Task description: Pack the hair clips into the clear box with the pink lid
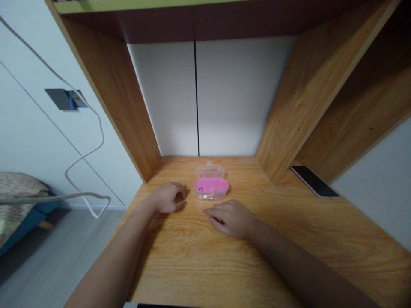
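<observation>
"Pink case (pixel 211 185) stands on the counter (pixel 192 261), its clear lid (pixel 210 171) open behind. Which step is this?"

"I judge: handling in front of the opened case, which itself seems untouched."

"Do you see anything held?"

"The left hand (pixel 168 197) has thumb and fingers apart, nothing seen between. The right hand (pixel 229 217) is just in front of the case; whether it pinches something small, I cannot tell."

"And the next move?"

"To take the case would call for a gentle reach forward."
</observation>
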Demonstrator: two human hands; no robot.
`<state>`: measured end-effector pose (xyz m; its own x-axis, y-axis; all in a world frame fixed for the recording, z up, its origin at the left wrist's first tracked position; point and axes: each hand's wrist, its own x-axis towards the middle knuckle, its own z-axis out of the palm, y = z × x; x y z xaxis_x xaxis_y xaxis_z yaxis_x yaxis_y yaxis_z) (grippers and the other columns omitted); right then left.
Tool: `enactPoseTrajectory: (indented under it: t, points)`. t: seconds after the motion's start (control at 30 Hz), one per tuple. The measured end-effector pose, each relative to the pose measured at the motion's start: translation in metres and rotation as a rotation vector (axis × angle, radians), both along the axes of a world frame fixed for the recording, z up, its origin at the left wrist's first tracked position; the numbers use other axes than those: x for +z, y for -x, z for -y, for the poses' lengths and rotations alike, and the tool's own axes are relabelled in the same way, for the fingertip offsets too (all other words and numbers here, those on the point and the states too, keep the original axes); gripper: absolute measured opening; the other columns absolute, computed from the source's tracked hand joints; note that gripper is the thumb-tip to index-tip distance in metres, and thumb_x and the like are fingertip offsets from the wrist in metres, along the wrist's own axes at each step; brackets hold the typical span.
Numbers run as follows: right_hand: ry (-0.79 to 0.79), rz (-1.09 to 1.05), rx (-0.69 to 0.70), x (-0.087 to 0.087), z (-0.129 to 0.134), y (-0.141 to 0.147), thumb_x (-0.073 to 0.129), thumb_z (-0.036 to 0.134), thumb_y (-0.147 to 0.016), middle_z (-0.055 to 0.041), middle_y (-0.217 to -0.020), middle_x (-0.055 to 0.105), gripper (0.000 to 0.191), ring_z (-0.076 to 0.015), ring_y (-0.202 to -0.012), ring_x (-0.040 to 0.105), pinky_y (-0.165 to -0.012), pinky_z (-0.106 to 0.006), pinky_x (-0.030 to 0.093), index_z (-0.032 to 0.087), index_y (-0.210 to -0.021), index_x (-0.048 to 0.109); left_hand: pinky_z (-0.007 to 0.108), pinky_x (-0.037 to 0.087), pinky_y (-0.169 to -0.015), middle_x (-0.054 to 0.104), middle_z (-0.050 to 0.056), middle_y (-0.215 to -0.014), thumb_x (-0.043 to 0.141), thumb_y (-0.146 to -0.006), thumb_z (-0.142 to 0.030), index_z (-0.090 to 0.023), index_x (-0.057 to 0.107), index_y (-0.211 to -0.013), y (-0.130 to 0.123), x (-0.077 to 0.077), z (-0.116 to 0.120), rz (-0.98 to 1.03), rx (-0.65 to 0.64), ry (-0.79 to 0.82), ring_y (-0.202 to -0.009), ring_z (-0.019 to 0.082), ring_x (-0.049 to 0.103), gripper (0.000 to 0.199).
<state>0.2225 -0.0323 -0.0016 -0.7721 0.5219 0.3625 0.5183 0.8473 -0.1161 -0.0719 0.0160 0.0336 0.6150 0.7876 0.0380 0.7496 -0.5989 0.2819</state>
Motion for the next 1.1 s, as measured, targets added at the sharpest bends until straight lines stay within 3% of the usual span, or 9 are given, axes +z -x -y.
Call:
enactPoseTrajectory:
  t: [0.23, 0.47, 0.77, 0.9, 1.1]
  points:
    - [0.097, 0.124, -0.11, 0.002, 0.004, 0.008, 0.055, 0.041, -0.097, -0.0068, -0.109, 0.078, 0.042, -0.0219, -0.086, 0.072, -0.068, -0.03, 0.046, 0.024, -0.136, 0.06, 0.025, 0.032, -0.055, 0.067, -0.001, -0.069, 0.059, -0.069, -0.018, -0.02, 0.068, -0.077, -0.005, -0.004, 0.002, 0.031, -0.013, 0.065, -0.058, 0.013, 0.054, 0.011]
    - [0.163, 0.147, -0.127, 0.01, 0.007, 0.01, 0.056, 0.038, -0.096, -0.0052, -0.097, 0.079, 0.027, -0.0211, -0.081, 0.072, -0.063, -0.029, 0.039, 0.023, -0.115, 0.067, 0.021, 0.035, -0.053, 0.067, -0.002, -0.067, 0.061, -0.067, -0.018, -0.018, 0.069, -0.076, -0.014, -0.011, 0.006, 0.113, -0.046, 0.143, -0.056, 0.011, 0.055, 0.012]
    - [0.123, 0.07, -0.108, 0.004, -0.002, 0.001, 0.059, 0.025, -0.09, -0.0008, -0.084, 0.076, 0.009, -0.0149, -0.066, 0.065, -0.057, -0.028, 0.032, 0.022, -0.093, 0.067, 0.018, 0.041, -0.056, 0.07, 0.001, -0.072, 0.065, -0.066, -0.014, -0.015, 0.072, -0.075, -0.034, -0.015, 0.015, 0.291, -0.148, 0.229, -0.059, 0.009, 0.057, 0.012]
    - [0.083, -0.021, -0.054, 0.004, -0.004, -0.003, 0.059, 0.022, -0.088, -0.001, -0.08, 0.073, 0.007, -0.0147, -0.067, 0.064, -0.059, -0.026, 0.037, 0.021, -0.088, 0.066, 0.017, 0.039, -0.051, 0.068, 0.0, -0.065, 0.067, -0.067, -0.015, -0.013, 0.073, -0.077, -0.041, -0.019, 0.019, 0.353, -0.126, 0.297, -0.054, 0.008, 0.054, 0.012]
    - [0.079, -0.188, 0.076, 0.004, -0.003, -0.006, 0.059, 0.022, -0.09, -0.003, -0.092, 0.075, 0.007, -0.0151, -0.08, 0.069, -0.072, -0.025, 0.049, 0.022, -0.092, 0.066, 0.017, 0.039, -0.05, 0.069, 0.002, -0.064, 0.074, -0.071, -0.022, -0.012, 0.074, -0.073, -0.045, -0.028, 0.022, 0.484, -0.102, 0.434, -0.053, 0.007, 0.053, 0.011]
